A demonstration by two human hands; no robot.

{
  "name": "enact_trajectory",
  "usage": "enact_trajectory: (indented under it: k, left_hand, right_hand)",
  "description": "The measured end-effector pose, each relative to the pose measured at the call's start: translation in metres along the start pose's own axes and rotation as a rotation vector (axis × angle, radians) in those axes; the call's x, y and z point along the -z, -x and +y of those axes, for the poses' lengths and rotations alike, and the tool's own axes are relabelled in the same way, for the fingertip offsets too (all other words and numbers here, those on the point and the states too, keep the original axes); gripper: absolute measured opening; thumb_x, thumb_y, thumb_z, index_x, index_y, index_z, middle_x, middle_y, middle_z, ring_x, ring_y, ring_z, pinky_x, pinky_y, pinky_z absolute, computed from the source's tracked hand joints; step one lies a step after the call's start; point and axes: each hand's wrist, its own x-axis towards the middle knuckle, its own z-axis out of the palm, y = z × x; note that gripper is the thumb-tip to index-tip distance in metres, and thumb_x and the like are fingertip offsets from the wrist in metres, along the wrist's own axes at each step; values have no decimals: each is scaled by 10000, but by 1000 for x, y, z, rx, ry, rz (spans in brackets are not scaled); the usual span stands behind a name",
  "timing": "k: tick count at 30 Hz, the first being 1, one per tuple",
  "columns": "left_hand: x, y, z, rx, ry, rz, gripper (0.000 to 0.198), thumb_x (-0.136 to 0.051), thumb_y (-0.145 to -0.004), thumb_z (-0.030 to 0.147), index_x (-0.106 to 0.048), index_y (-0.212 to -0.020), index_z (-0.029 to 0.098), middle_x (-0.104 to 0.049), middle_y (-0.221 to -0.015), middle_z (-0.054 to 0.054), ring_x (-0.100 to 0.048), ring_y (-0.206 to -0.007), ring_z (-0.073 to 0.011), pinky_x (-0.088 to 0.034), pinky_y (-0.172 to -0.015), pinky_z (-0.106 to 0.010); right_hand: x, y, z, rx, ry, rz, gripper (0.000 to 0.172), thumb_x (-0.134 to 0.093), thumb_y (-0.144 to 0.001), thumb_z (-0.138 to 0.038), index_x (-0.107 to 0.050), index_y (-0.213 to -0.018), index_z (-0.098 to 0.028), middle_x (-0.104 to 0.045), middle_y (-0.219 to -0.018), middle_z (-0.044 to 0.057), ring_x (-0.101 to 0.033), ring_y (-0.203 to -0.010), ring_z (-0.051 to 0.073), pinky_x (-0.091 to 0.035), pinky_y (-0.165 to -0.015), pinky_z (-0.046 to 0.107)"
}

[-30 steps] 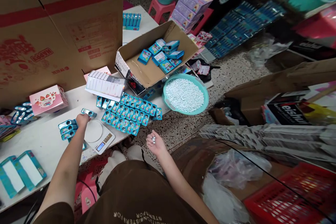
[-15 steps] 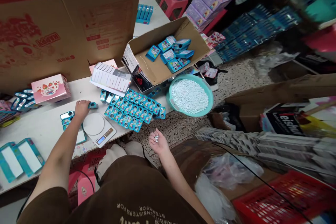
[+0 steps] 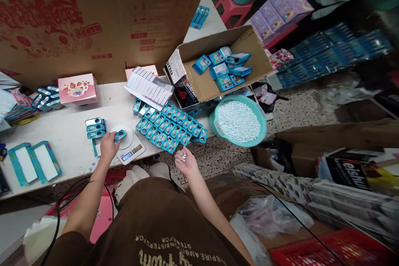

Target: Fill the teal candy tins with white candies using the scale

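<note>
My left hand [image 3: 109, 146] pinches a small blue tin [image 3: 120, 135] above the round plate of a white digital scale [image 3: 132, 154]. Just left of it lies a little group of blue tins [image 3: 94, 123], partly over a blue tray [image 3: 96, 148]. My right hand [image 3: 188, 165], palm up with fingers curled, holds a few small white candies [image 3: 183, 156] near the table's front edge. Rows of blue tins with round openings [image 3: 168, 124] stand between the hands. Beyond my right hand is a turquoise basin [image 3: 213, 124] full of white candies [image 3: 238, 120].
An open carton [image 3: 195, 85] with several blue packs sits behind the tins. A pink box [image 3: 77, 88] and a stack of white-strip sheets [image 3: 148, 89] lie along the big cardboard box [image 3: 118, 20]. Two blue trays [image 3: 43, 162] lie at left.
My left hand has brought the tin nearer, from the scale's far side to over its plate. My right hand still cups the candies. The view has shifted, so the table appears further right.
</note>
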Motion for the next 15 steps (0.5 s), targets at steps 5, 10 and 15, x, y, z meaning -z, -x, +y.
enact_trajectory:
  k: [5, 10, 15]
  left_hand:
    - [-11, 5, -6, 32, 48, -4, 463, -593, -754, 438, -553, -1134, 176, -566, -974, -110, -528, -955, -274, -425, -830, -366]
    - [-3, 35, -20, 70, 131, 80, 750, -638, -677, 565, -424, -1273, 163, -534, -1144, -141, -485, -1080, -299, -393, -923, -403]
    - [-2, 84, -38, 225, 200, 67, 714, -622, -678, 589, -451, -1230, 170, -566, -1087, -130, -504, -1057, -293, -414, -911, -424]
  right_hand:
    - [-9, 3, 15, -26, 0, 30, 377, -332, -945, -283, -326, -577, -202, -361, -452, -74, -303, -333, 46, -195, -304, 157]
    - [-9, 4, 28, -38, 6, 33, 359, -334, -945, -285, -337, -596, -202, -362, -457, -79, -306, -332, 43, -201, -307, 154]
    - [-12, 1, 39, -54, 25, 13, 338, -325, -943, -276, -344, -614, -203, -365, -466, -80, -302, -331, 41, -201, -304, 148]
